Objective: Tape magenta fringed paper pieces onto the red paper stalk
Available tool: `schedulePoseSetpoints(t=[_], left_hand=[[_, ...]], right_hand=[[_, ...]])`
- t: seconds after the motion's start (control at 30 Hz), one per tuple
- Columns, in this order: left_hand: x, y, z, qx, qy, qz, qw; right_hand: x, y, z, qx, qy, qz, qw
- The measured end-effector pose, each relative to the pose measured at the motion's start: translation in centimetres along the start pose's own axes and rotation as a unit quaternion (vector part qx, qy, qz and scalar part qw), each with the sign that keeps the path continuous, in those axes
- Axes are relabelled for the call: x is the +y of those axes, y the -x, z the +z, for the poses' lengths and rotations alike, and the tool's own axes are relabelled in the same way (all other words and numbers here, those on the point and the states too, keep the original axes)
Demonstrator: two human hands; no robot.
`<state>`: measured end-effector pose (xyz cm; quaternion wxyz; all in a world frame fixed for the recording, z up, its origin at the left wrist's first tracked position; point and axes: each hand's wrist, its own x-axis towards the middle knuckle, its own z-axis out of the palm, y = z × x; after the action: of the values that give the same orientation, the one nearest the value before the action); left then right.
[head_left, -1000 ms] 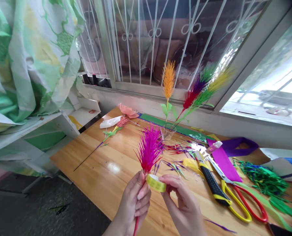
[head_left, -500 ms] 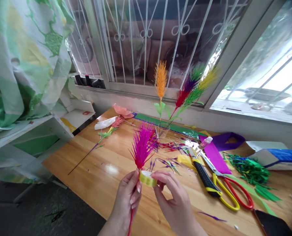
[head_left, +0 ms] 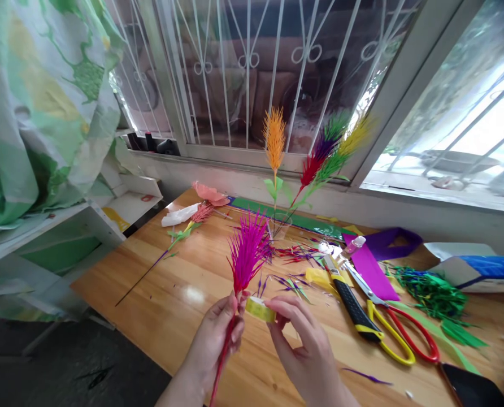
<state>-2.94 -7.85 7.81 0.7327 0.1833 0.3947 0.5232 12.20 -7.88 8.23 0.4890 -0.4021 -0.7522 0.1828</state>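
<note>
My left hand [head_left: 218, 342] pinches the red stem of a magenta paper feather flower [head_left: 247, 254], whose spiky head points up over the wooden table [head_left: 171, 294]. My right hand [head_left: 305, 345] grips a small roll of yellow-green tape [head_left: 260, 308] pressed against the stem just below the flower head. Both hands hover near the table's front edge.
A black-handled utility knife [head_left: 353, 308], yellow-handled scissors [head_left: 390, 336] and red-handled scissors [head_left: 417, 339] lie to the right. Purple paper [head_left: 373, 268], green paper shreds [head_left: 436, 294] and scraps are scattered. A glass [head_left: 282, 225] with finished coloured feather flowers [head_left: 274, 138] stands by the barred window. A curtain [head_left: 44, 96] hangs left.
The view shifted slightly. My hands with the flower and tape dropped a little, and the stem now shows more clearly below my left hand.
</note>
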Motion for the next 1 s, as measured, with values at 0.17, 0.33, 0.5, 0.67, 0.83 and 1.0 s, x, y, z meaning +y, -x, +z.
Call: schedulePoseSetpoints(t=[0.17,0.33,0.5,0.67,0.83,1.0], left_hand=[[-0.2,-0.1,-0.1,0.029,-0.103,0.022,0.994],[-0.5,-0.5,-0.1,0.075,-0.186,0.037,0.979],[0.0,-0.1,-0.3,0.053,-0.144,0.041,0.987],[-0.2,0.1,-0.7,0.045,-0.118,0.063,0.99],[-0.3,0.1,-0.2,0.095,-0.113,0.113,0.983],[-0.2,0.1,0.1,0.101,-0.09,0.134,0.982]], right_hand=[[-1.1,0.3,0.6,-0.022,0.011,-0.024,0.999],[-1.4,0.9,1.6,-0.021,-0.03,-0.002,0.999],[-1.1,0.9,1.4,-0.003,-0.027,0.044,0.999],[-1.1,0.8,1.4,-0.015,-0.049,0.054,0.997],[-1.5,0.9,2.1,-0.015,-0.07,0.035,0.997],[-1.7,0.7,2.3,-0.007,-0.061,0.029,0.998]])
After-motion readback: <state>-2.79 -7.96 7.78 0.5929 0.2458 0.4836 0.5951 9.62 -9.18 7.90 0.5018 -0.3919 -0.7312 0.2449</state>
